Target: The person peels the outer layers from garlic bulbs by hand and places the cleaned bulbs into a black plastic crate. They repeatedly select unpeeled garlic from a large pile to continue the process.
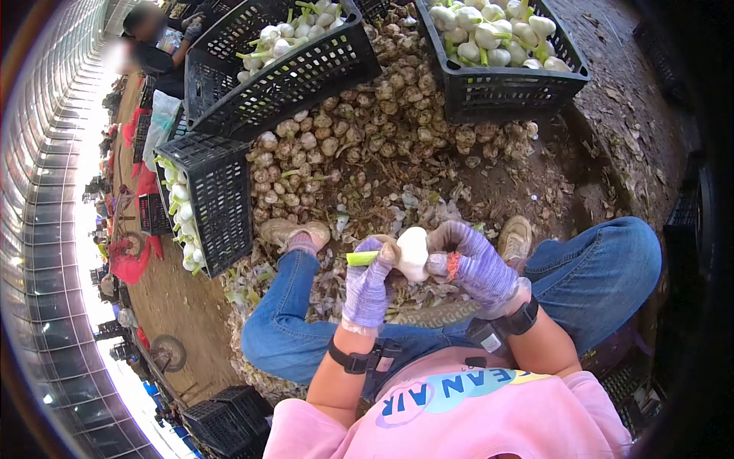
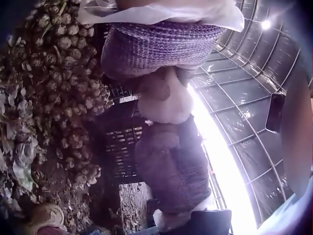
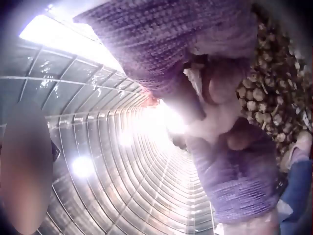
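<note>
A peeled white garlic bulb (image 1: 414,252) with a cut green stem (image 1: 362,258) is held between both hands in front of the lap. My left hand (image 1: 368,287), in a purple knit glove, grips it at the stem end, the stem poking out past the fingers. My right hand (image 1: 482,268), gloved alike with a bit of orange at the thumb, pinches the bulb's opposite side. In the left wrist view the bulb (image 2: 168,105) sits between the two gloves. A pale strip of skin (image 3: 194,81) shows among the right fingers in the right wrist view.
Unpeeled garlic bulbs (image 1: 336,138) lie heaped on the ground ahead, with loose skins (image 1: 413,206) nearer the feet. Black crates of white garlic stand at the left (image 1: 222,203), back (image 1: 290,84) and back right (image 1: 520,96). Another person (image 1: 157,57) is at the far left.
</note>
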Tool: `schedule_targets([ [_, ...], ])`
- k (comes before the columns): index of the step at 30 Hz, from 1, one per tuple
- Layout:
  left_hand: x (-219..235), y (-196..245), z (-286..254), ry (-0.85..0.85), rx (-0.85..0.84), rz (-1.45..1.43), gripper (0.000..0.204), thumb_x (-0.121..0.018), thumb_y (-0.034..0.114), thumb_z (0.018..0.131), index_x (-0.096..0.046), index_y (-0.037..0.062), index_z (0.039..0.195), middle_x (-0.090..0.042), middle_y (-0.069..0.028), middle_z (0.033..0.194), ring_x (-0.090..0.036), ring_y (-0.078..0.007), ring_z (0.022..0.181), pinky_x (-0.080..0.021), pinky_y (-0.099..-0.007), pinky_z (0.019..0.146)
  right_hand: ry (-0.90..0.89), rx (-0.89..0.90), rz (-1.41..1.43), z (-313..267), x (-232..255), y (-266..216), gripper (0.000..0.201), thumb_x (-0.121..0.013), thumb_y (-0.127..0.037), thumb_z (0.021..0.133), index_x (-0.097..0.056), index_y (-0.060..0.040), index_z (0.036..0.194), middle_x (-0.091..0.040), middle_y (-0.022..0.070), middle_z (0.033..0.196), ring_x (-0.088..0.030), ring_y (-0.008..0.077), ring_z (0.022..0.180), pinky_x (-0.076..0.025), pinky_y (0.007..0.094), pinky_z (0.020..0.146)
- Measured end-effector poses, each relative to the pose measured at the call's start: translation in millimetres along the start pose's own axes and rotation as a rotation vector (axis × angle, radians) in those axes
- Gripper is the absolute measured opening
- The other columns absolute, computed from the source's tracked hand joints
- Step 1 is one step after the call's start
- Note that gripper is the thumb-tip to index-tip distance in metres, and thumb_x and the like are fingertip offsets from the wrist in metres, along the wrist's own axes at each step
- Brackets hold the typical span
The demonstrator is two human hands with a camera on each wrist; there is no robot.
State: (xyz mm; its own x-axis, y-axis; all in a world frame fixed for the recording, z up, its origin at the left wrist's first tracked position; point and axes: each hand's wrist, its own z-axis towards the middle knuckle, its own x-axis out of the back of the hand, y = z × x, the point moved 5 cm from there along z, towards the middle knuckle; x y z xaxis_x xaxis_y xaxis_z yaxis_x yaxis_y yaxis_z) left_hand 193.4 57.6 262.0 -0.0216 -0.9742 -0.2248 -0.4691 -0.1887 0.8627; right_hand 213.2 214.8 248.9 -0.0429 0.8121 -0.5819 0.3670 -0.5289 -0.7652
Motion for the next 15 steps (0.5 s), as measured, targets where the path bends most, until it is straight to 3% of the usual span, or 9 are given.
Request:
schedule_targets([
  [2, 5.9, -8.6, 4.8, -0.02, 0.041, -0.063, 0.033, -0.062, 0.033, 0.084, -0.056, 0.0037, 0.097, -0.061, -0.006, 0.088, -0.06, -0.0141, 0.078, -0.05, -0.0257, 0.063, -0.023, -0.119, 0.065, 1.6, 2.2, 6.8, 0.027, -0.068, -0.011, 0.078, -0.053, -0.004, 0.099, -0.057, 0.0018, 0.085, -0.054, 0.0068, 0.076, -0.046, 0.0217, 0.063],
  [4, 2.2, -10.3, 14.2, -0.089, 0.104, -0.257, 0.037, -0.058, 0.031, 0.087, -0.054, -0.001, 0.105, -0.061, -0.0103, 0.097, -0.06, -0.0193, 0.087, -0.049, -0.0331, 0.078, -0.059, -0.037, 0.231, -0.7, 0.3, 0.5, 0.024, -0.068, -0.011, 0.079, -0.053, -0.0043, 0.098, -0.057, 0.0022, 0.085, -0.055, 0.0078, 0.076, -0.046, 0.0221, 0.062],
  [5, 2.7, -16.3, 18.5, 0.043, 0.232, -0.402, 0.039, -0.056, 0.034, 0.088, -0.054, -0.0009, 0.107, -0.061, -0.011, 0.099, -0.061, -0.0198, 0.086, -0.053, -0.0315, 0.07, -0.101, 0.042, 0.392, -1.5, -1.0, -4.8, 0.022, -0.067, -0.01, 0.08, -0.053, -0.0046, 0.097, -0.056, 0.0025, 0.086, -0.056, 0.0088, 0.075, -0.046, 0.0225, 0.061],
  [7, 15.3, -13.9, 45.3, 0.035, 0.242, -0.43, 0.044, -0.057, 0.037, 0.087, -0.054, -0.0002, 0.109, -0.061, -0.0113, 0.099, -0.062, -0.0191, 0.083, -0.054, -0.024, 0.054, -0.163, 0.122, 0.625, 3.0, 0.3, -11.4, 0.018, -0.065, -0.007, 0.081, -0.053, -0.0052, 0.095, -0.056, 0.0032, 0.087, -0.057, 0.0105, 0.073, -0.047, 0.0233, 0.061],
  [8, 16.2, -5.2, 57.9, 0.074, 0.214, -0.384, 0.046, -0.059, 0.039, 0.085, -0.054, 0.0009, 0.11, -0.061, -0.0115, 0.099, -0.064, -0.0181, 0.079, -0.051, -0.0167, 0.043, -0.058, 0.094, 0.599, 7.7, 9.4, -10.8, 0.019, -0.065, -0.006, 0.081, -0.053, -0.0054, 0.095, -0.056, 0.0034, 0.088, -0.057, 0.011, 0.073, -0.048, 0.0238, 0.061],
  [9, 9.2, 16.1, 67.6, 0.165, 0.131, -0.317, 0.046, -0.06, 0.039, 0.084, -0.054, 0.0015, 0.11, -0.062, -0.012, 0.099, -0.064, -0.0177, 0.076, -0.051, -0.0152, 0.042, 0.049, 0.064, 0.572, 10.7, 18.3, -9.9, 0.02, -0.066, -0.005, 0.08, -0.053, -0.0056, 0.095, -0.056, 0.0035, 0.089, -0.057, 0.0116, 0.073, -0.049, 0.0244, 0.061],
  [10, -8.1, 42.0, 79.9, 0.09, 0.051, -0.339, 0.048, -0.062, 0.04, 0.082, -0.055, 0.0013, 0.108, -0.062, -0.0119, 0.101, -0.065, -0.0176, 0.075, -0.054, -0.0171, 0.045, 0.117, 0.062, 0.51, 15.3, 27.1, 3.8, 0.021, -0.068, -0.006, 0.078, -0.054, -0.0062, 0.094, -0.057, 0.0038, 0.089, -0.057, 0.0121, 0.073, -0.05, 0.0251, 0.061],
  [13, -78.3, 126.1, 97.8, -0.343, -0.258, -0.355, 0.054, -0.061, 0.04, 0.083, -0.048, 0.0007, 0.119, -0.055, -0.0138, 0.117, -0.058, -0.0237, 0.103, -0.057, -0.0298, 0.074, 0.193, -0.106, 0.491, 20.7, 28.8, 13.4, 0.021, -0.069, -0.005, 0.076, -0.055, -0.0069, 0.093, -0.058, 0.0041, 0.088, -0.057, 0.012, 0.073, -0.05, 0.0252, 0.06],
  [15, -86.0, 137.6, 123.7, -0.349, -0.367, -0.142, 0.054, -0.061, 0.037, 0.084, -0.047, 0.0004, 0.121, -0.054, -0.013, 0.118, -0.057, -0.0239, 0.102, -0.055, -0.0318, 0.078, 0.234, -0.069, 0.331, 22.7, 36.4, 9.8, 0.022, -0.069, -0.006, 0.075, -0.056, -0.0054, 0.093, -0.059, 0.0051, 0.09, -0.058, 0.0121, 0.077, -0.049, 0.0259, 0.066],
])
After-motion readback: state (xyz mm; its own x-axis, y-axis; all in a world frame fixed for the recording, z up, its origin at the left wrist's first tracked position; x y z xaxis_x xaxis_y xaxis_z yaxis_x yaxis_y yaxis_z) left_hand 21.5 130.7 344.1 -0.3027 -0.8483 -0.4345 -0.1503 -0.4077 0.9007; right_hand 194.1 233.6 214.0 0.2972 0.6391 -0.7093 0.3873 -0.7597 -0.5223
